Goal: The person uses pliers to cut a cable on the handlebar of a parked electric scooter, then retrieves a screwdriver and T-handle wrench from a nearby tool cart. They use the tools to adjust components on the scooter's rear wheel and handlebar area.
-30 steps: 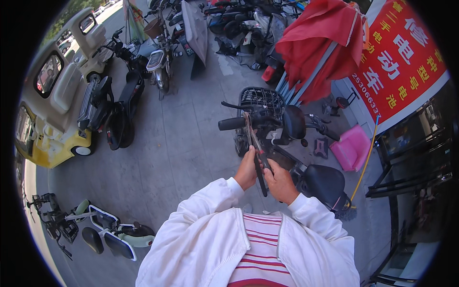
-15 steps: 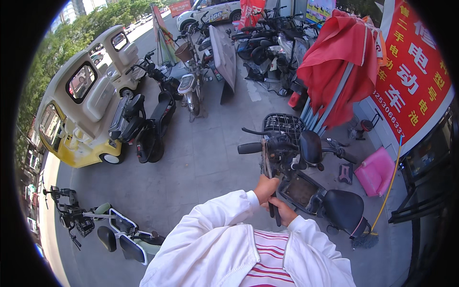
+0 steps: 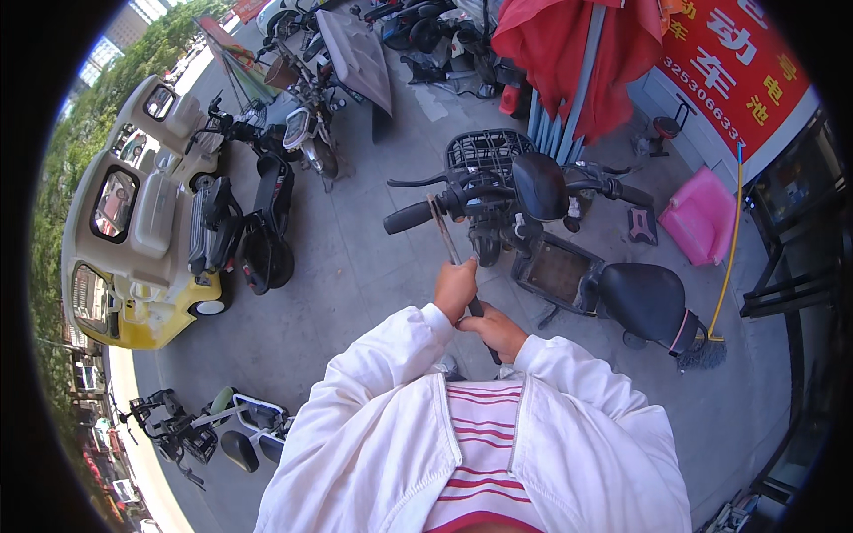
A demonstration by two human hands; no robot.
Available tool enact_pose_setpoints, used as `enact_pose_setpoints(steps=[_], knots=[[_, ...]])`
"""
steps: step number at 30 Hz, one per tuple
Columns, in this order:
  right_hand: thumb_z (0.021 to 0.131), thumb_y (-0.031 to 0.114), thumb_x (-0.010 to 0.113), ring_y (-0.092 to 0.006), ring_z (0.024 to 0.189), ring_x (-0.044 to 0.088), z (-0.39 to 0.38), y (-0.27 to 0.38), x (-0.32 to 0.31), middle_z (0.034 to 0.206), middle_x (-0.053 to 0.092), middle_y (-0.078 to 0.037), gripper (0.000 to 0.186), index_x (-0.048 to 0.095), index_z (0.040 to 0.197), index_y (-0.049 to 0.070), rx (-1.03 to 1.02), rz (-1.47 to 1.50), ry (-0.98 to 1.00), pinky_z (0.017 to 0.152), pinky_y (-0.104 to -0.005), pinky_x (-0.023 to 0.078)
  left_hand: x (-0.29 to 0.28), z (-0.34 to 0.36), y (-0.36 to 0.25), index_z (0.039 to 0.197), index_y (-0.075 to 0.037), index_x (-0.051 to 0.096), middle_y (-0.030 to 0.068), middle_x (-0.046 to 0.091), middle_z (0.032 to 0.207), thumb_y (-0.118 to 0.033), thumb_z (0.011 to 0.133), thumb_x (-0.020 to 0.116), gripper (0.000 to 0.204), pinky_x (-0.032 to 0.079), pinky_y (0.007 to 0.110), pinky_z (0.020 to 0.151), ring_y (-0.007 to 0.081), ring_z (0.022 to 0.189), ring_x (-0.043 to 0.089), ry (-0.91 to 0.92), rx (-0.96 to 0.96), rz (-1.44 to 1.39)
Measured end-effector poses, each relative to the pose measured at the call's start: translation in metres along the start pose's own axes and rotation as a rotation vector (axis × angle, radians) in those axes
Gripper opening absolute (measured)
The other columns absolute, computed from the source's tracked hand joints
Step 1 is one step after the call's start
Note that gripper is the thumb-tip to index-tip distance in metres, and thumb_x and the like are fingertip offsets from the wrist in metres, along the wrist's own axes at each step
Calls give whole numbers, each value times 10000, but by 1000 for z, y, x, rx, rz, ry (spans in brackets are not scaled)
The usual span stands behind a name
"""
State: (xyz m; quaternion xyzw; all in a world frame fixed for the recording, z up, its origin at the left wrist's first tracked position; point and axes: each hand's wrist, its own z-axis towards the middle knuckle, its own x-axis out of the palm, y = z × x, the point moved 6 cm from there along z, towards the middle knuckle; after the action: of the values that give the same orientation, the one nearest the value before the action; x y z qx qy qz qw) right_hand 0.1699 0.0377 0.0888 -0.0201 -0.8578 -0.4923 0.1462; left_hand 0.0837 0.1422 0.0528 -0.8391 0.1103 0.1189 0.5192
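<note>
The person's white jacket (image 3: 355, 426) fills the lower middle, open over a red-striped shirt (image 3: 484, 435). Just beyond it, the right hand (image 3: 498, 332) has its grip wrapped around the dark lower end of a long tool (image 3: 445, 233). The left hand (image 3: 455, 290) sits just above, its grip closed around the same tool farther up. The tool slants up and to the left from the hands, its upper end over the scooter's left handlebar (image 3: 409, 218); whether they touch, I cannot tell. The scooter's black seat (image 3: 643, 297) lies to the right of the hands, with a mop (image 3: 704, 355) just behind it. Ahead of the handlebars is a black wire basket (image 3: 480, 151). A pink chair (image 3: 700, 218) stands on the pavement (image 3: 364, 302) to the right. Farther away are a black scooter (image 3: 269, 213) and a white-and-yellow three-wheeler (image 3: 147, 306) on the left, red cloth (image 3: 538, 53) over grey poles ahead, and, farthest, green trees (image 3: 53, 231).
</note>
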Motion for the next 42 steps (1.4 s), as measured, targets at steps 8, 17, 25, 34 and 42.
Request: enact_pose_setpoints(steps=[8, 17, 25, 34, 42], knots=[[832, 272, 635, -376, 825, 633, 28, -37, -25, 874, 651, -211, 346, 585, 961, -45, -86, -381, -257, 737, -411, 476, 8, -10, -6, 1043, 19, 465, 101, 578, 833, -389, 867, 656, 484, 501, 358, 616, 192, 709, 600, 201, -9, -66], [844, 273, 622, -459, 784, 592, 46, -42, -26, 783, 613, -255, 286, 561, 849, -6, -194, -553, -380, 660, -470, 464, -117, -29, -144, 1201, 44, 472, 247, 496, 1195, -297, 667, 801, 715, 426, 426, 932, 386, 1096, 506, -483, 1001, 947], [853, 263, 629, -376, 668, 594, 57, -50, -17, 712, 608, -199, 261, 560, 816, 14, -196, -556, -472, 627, -427, 461, -106, 72, -134, 910, -52, 638, 177, 676, 811, -240, 670, 707, 313, 523, 447, 724, 378, 786, 653, 246, 578, 1101], [904, 350, 545, -404, 850, 629, -10, 67, 41, 871, 642, -255, 411, 634, 930, -50, 391, -934, -387, 795, -426, 480, -95, 127, -123, 846, 11, 660, 186, 663, 747, -178, 633, 687, 287, 523, 400, 649, 343, 711, 658, 675, 662, 808], [891, 336, 590, -312, 691, 679, -34, 148, 82, 821, 670, -196, 415, 641, 1025, -54, 864, -838, -512, 672, -356, 557, -94, 126, -104, 721, 15, 577, 47, 524, 570, -61, 693, 655, 113, 364, 292, 369, 130, 420, 480, 1038, 196, 484]])
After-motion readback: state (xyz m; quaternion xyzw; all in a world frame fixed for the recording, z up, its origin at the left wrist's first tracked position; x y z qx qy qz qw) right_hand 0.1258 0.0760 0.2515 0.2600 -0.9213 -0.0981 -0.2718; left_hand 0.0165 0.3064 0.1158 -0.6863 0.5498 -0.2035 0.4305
